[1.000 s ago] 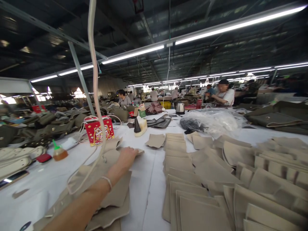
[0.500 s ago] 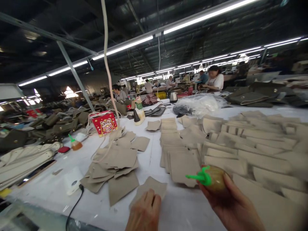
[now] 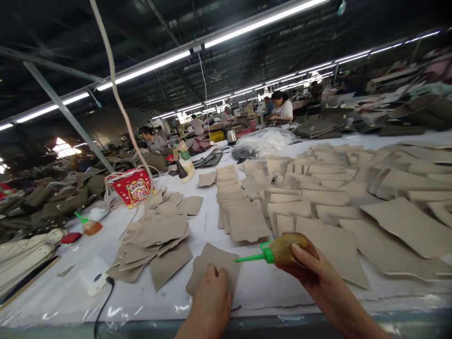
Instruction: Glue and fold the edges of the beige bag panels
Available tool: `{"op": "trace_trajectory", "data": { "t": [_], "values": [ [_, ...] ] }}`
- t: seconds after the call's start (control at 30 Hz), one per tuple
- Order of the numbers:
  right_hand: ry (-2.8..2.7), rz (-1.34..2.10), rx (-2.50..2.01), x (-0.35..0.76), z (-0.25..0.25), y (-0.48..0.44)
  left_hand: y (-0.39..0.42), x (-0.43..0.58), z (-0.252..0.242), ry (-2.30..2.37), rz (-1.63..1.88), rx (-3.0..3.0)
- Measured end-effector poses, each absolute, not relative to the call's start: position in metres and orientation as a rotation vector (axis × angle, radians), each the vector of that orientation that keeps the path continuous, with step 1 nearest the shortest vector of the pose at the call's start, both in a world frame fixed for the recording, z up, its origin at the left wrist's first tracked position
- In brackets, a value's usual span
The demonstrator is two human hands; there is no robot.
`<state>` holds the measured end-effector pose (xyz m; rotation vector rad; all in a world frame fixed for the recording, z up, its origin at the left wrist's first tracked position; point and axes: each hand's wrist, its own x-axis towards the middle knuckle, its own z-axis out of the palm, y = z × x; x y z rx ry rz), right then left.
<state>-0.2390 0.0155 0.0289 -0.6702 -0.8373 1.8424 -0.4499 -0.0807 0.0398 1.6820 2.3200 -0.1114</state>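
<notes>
My left hand [image 3: 211,297] rests on a taupe leather-like panel [image 3: 202,258] near the table's front edge, its fingers curled and pressed onto the piece. In my right hand [image 3: 314,272] is a squeeze bottle [image 3: 289,249] of brownish liquid, tipped on its side, with a green nozzle [image 3: 252,257] pointing left. The nozzle tip appears at the panel's right edge; whether it touches I cannot tell. A loose pile of similar panels [image 3: 155,230] lies to the left. Overlapping rows of panels [image 3: 247,221] spread out ahead and to the right.
A second green-tipped bottle [image 3: 91,226], a red pad [image 3: 71,238] and a white device [image 3: 94,275] with a black cord lie at left. Behind the pile stands a red decorated box [image 3: 132,188]. Beyond are clear plastic wrapping [image 3: 264,141], a kettle [image 3: 231,137] and seated people.
My view has swung to the right. My right hand has brought the bottle left toward the panel and levelled it, nozzle now at the panel's edge. My left hand stays on the panel.
</notes>
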Motion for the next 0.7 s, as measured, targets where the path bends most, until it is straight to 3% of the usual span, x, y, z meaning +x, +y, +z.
{"op": "trace_trajectory", "data": {
  "t": [0.7],
  "values": [
    [-0.961, 1.746, -0.745, -0.244, 0.034, 0.014, -0.058, -0.441, 0.051, 2.373, -0.234, 1.7]
  ]
}}
